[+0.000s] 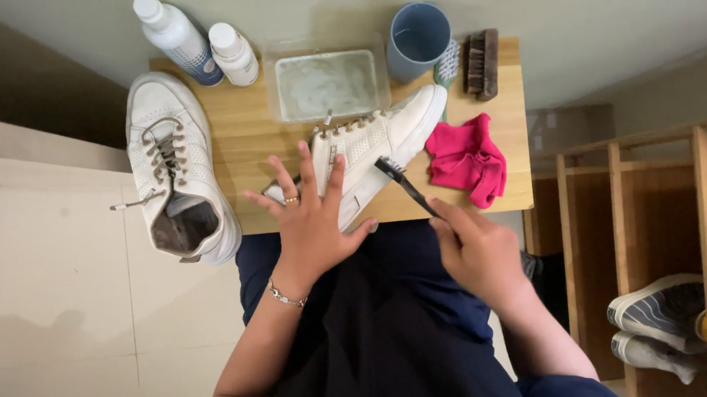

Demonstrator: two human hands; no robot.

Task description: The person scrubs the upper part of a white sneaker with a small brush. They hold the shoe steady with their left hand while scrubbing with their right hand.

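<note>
A white sneaker [387,134] lies on its side on a small wooden table [505,110], toe pointing to the far right. My left hand [312,216] presses flat on its heel end, fingers spread. My right hand [474,248] grips a thin black brush [400,181] whose bristle head touches the sneaker's side near the sole. A second white sneaker [175,165] stands upright at the table's left edge, laces loose.
At the back of the table stand two white bottles [198,43], a clear tub of foamy water [326,83], a blue cup [418,39] and a wooden scrub brush [482,62]. A pink cloth [468,158] lies at right. A wooden shoe rack [657,245] holds several shoes.
</note>
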